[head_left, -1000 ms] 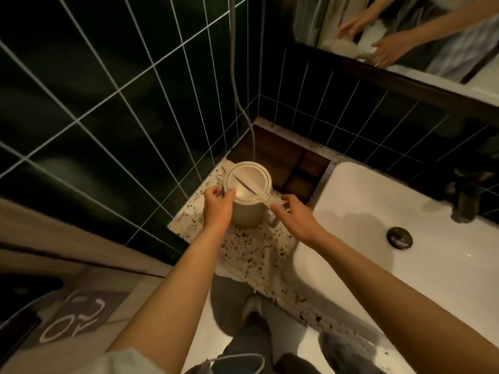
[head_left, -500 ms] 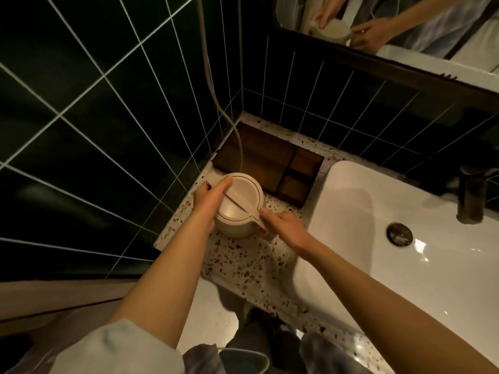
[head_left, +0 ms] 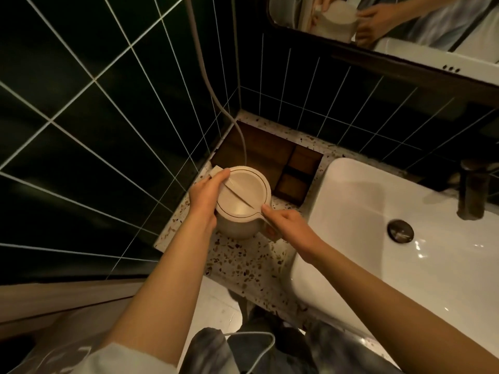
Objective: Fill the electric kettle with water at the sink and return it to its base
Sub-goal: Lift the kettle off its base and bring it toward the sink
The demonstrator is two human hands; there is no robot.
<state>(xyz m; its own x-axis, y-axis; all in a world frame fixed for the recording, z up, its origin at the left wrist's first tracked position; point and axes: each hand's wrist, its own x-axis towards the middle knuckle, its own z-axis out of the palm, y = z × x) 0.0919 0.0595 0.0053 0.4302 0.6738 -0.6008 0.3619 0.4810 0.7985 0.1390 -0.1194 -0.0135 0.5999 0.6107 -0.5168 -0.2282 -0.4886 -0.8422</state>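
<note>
- Cream plastic electric kettle with round lid (head_left: 241, 197) stands on the speckled terrazzo counter (head_left: 251, 255), in the corner left of the white ceramic sink basin (head_left: 359, 211); lid appears closed
- Left hand (head_left: 206, 197) cupped against the kettle's left wall, fingers wrapped onto the body and lid edge; clamped on it
- Right hand (head_left: 287, 225) at the kettle's handle side, fingers curled round what looks like the handle; closed on it, though the handle itself is mostly hidden
- Base not discernible under the kettle; cannot tell whether the kettle sits on it
- Judged step: taking hold, before the lift toward the sink; no water seen running, so filling looks not yet done
- Next move calls for a straight lift, then a carry rightward over the basin rim to the dark metal tap (head_left: 474, 190), and opening the lid
- Edges: dark green tiled wall (head_left: 108, 130) close on the left, brown wooden compartment tray (head_left: 283, 163) just behind, grey cord (head_left: 216, 95) hanging down beside the kettle; may snag
- Open room: the basin to the right is bare apart from the drain plug (head_left: 400, 230)
</note>
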